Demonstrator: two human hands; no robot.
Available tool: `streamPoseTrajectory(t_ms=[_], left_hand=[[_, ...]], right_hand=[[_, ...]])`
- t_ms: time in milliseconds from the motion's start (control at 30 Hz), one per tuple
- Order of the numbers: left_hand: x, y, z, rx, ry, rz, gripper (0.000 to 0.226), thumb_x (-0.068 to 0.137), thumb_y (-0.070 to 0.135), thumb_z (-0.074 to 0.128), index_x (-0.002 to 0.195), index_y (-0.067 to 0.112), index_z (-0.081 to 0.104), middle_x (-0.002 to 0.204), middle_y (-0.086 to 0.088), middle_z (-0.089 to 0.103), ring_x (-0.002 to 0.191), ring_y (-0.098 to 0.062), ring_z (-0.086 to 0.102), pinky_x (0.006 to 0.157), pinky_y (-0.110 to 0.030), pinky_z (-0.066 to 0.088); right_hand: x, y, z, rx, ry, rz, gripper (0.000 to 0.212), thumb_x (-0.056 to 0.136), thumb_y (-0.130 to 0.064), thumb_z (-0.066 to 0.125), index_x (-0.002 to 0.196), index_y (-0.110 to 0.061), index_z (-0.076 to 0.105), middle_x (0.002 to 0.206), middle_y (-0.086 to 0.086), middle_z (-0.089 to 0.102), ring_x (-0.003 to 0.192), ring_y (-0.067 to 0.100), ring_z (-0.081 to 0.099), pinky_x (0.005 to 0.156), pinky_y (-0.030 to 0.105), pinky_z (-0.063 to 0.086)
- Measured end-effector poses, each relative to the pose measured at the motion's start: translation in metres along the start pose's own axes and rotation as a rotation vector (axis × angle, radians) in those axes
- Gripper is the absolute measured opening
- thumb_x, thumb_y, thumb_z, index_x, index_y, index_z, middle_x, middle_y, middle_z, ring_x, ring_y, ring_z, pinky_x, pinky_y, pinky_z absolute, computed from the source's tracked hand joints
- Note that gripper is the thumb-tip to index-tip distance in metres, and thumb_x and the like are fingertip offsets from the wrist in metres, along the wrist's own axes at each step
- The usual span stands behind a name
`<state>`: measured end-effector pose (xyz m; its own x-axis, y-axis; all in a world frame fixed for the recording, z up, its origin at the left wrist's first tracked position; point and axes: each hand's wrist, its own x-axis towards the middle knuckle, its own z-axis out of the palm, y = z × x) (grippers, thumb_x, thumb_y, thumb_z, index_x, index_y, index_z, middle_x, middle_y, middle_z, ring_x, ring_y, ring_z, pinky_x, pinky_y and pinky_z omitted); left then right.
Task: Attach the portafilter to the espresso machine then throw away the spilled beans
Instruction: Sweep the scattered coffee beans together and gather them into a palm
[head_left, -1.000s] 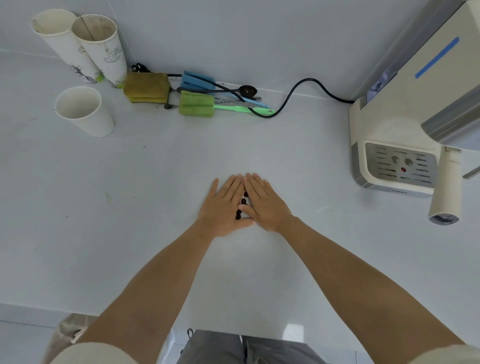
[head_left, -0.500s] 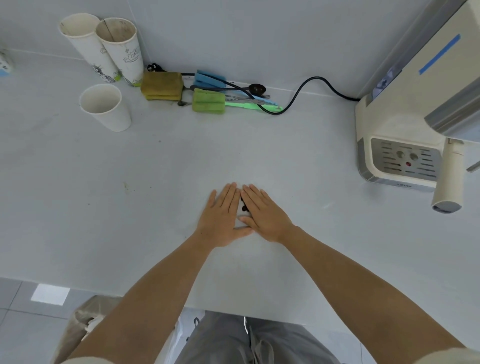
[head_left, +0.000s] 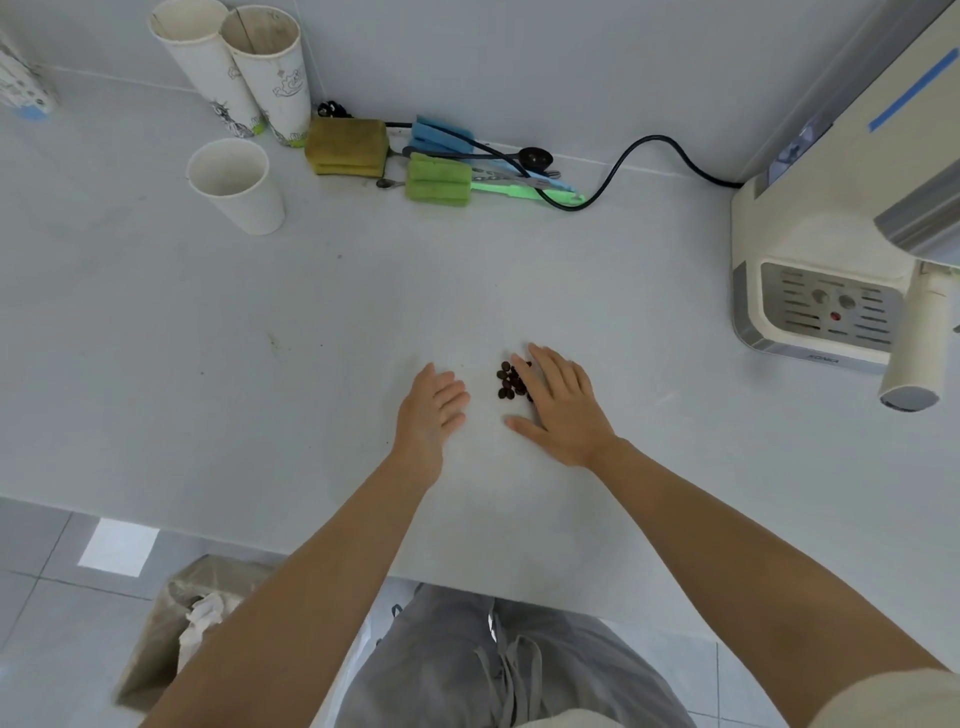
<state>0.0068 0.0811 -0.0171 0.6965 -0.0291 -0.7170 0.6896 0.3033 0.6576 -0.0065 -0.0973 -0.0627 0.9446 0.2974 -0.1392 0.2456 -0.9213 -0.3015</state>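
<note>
Since only the head view is given, everything comes from there. Spilled beans (head_left: 511, 382) sit in a small loose pile on the white counter (head_left: 260, 415), mid-frame, just beside and partly under the fingers of the right hand (head_left: 563, 410). Right hand lies flat, palm down, fingers spread and touching the pile's right edge, gripping nothing. Left hand (head_left: 428, 410) is a little apart from the pile on its left, fingers loosely curled and open, also empty.

Portafilter (head_left: 917, 338): its cream handle sticks out under the espresso machine (head_left: 810, 249) at far right, so it looks already locked in; the head itself is hidden.

Handling judgement: beans are tiny, light, hard and round, so they will roll and scatter if pushed fast. No single place to take hold; better to cup them between both palms, or sweep them to the counter edge into a cupped hand. A lined bin (head_left: 171, 623) is on the floor lower left, a likely drop spot.

Writing: small dark lettering on the machine's drip-tray front, too small to read. Blue tape strip on the machine side, no text. Paper cups (head_left: 236, 182) at top left carry printed drawings and lettering, not legible.
</note>
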Motion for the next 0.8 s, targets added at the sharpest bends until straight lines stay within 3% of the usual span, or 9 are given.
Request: streamPoseTrajectory(t_ms=[100, 167, 233, 300, 467, 600, 800], left_hand=[[-0.001, -0.001, -0.008, -0.172, -0.082, -0.146, 0.058, 0.093, 0.043, 0.026, 0.127, -0.001, 0.044, 0.135, -0.018, 0.047, 0.122, -0.027, 0.047, 0.095, -0.034, 0.038], [-0.003, -0.002, -0.011, -0.232, -0.109, -0.187, 0.062, 0.093, 0.045, 0.024, 0.127, -0.002, 0.043, 0.137, -0.019, 0.045, 0.123, -0.028, 0.046, 0.097, -0.036, 0.036], [-0.003, 0.000, -0.012, -0.270, -0.130, -0.211, 0.064, 0.092, 0.047, 0.023, 0.128, -0.003, 0.042, 0.138, -0.020, 0.044, 0.125, -0.029, 0.044, 0.097, -0.036, 0.036], [-0.003, 0.001, -0.013, -0.302, -0.154, -0.228, 0.066, 0.092, 0.047, 0.023, 0.128, -0.004, 0.040, 0.139, -0.021, 0.042, 0.127, -0.030, 0.042, 0.097, -0.036, 0.036], [-0.002, 0.002, -0.012, -0.370, -0.207, -0.252, 0.067, 0.091, 0.047, 0.023, 0.129, -0.006, 0.039, 0.140, -0.023, 0.041, 0.128, -0.032, 0.041, 0.096, -0.037, 0.038], [0.001, 0.002, -0.009, -0.391, -0.222, -0.262, 0.067, 0.092, 0.047, 0.023, 0.129, -0.006, 0.039, 0.140, -0.023, 0.041, 0.127, -0.032, 0.042, 0.091, -0.037, 0.042], [0.003, -0.003, -0.004, -0.391, -0.217, -0.287, 0.066, 0.092, 0.045, 0.024, 0.128, -0.007, 0.040, 0.139, -0.023, 0.042, 0.127, -0.032, 0.043, 0.095, -0.037, 0.040]], right_hand=[[0.012, -0.003, 0.003, -0.013, 0.023, -0.073, 0.065, 0.091, -0.046, 0.045, 0.144, -0.018, 0.020, 0.153, 0.013, 0.020, 0.140, 0.029, 0.016, 0.113, 0.043, 0.013], [0.020, -0.006, 0.001, -0.020, 0.062, -0.112, 0.054, 0.090, -0.039, 0.053, 0.136, -0.015, 0.039, 0.145, 0.016, 0.036, 0.133, 0.034, 0.032, 0.108, 0.046, 0.025], [0.027, -0.009, 0.000, -0.041, 0.156, -0.165, 0.037, 0.085, -0.028, 0.063, 0.117, -0.010, 0.058, 0.127, 0.019, 0.055, 0.114, 0.040, 0.050, 0.093, 0.048, 0.040], [0.035, -0.011, -0.002, -0.054, 0.265, -0.187, 0.023, 0.079, -0.017, 0.070, 0.097, -0.005, 0.065, 0.107, 0.020, 0.065, 0.093, 0.041, 0.059, 0.076, 0.045, 0.048], [0.046, -0.012, -0.004, -0.013, 0.386, -0.200, 0.009, 0.077, -0.003, 0.065, 0.072, 0.004, 0.061, 0.074, 0.020, 0.065, 0.068, 0.035, 0.062, 0.060, 0.036, 0.051], [0.048, -0.013, -0.010, -0.017, 0.407, -0.226, 0.023, 0.064, 0.003, 0.078, 0.055, 0.001, 0.057, 0.052, 0.016, 0.058, 0.049, 0.026, 0.058, 0.046, 0.026, 0.048], [0.044, -0.016, -0.013, -0.112, 0.349, -0.118, 0.042, 0.053, -0.010, 0.087, 0.036, -0.010, 0.048, 0.033, 0.003, 0.048, 0.030, 0.017, 0.046, 0.030, 0.014, 0.029]])
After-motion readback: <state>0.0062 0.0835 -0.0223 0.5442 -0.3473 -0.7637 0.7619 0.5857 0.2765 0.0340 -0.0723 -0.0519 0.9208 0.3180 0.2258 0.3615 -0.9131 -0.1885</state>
